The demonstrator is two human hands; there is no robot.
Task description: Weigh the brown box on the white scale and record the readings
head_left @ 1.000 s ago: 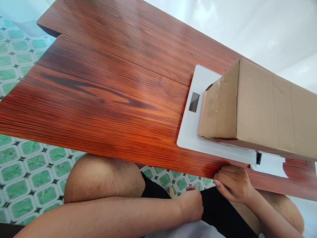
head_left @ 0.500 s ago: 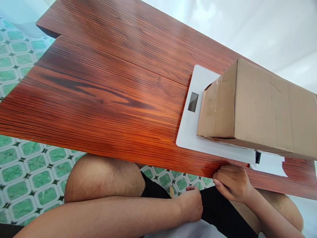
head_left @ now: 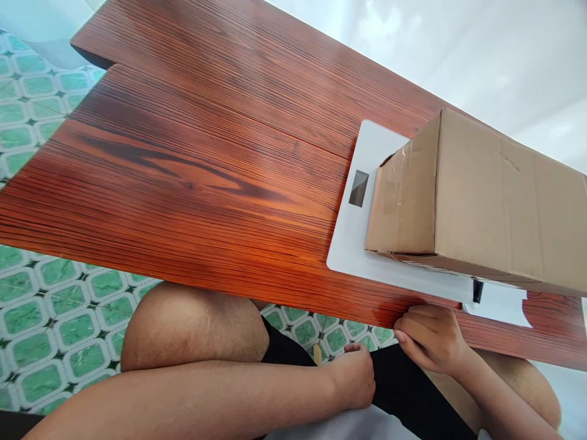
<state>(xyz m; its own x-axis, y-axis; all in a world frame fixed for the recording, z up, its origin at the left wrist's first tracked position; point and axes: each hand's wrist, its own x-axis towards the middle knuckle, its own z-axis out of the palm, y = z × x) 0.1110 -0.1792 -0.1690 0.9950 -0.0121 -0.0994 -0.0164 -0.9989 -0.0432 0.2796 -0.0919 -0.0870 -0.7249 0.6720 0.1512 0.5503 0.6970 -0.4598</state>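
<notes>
My left hand (head_left: pixel 352 376) rests over my lap, its fingers curled into a loose fist, with no object showing in it. Against the front edge of the wooden table (head_left: pixel 220 159) lies my right hand (head_left: pixel 431 338), fingers curled and thumb tucked near them; nothing shows in its grasp. Just beyond it is a flat white scale (head_left: pixel 353 250) with a dark display (head_left: pixel 358 188). A closed, taped cardboard box (head_left: pixel 495 201) sits on the scale and overhangs it to the right, hiding much of its surface.
White paper (head_left: pixel 502 304) and a black-ended object (head_left: pixel 477 291), possibly a pen, lie partly beneath the box's overhang. My knees are under the table's front edge. Green patterned tiles (head_left: pixel 36 330) cover the floor. A small yellowish strip (head_left: pixel 317 354) shows beside my left wrist.
The view has shifted very slightly. Both hands, the box and the scale stay where they were.
</notes>
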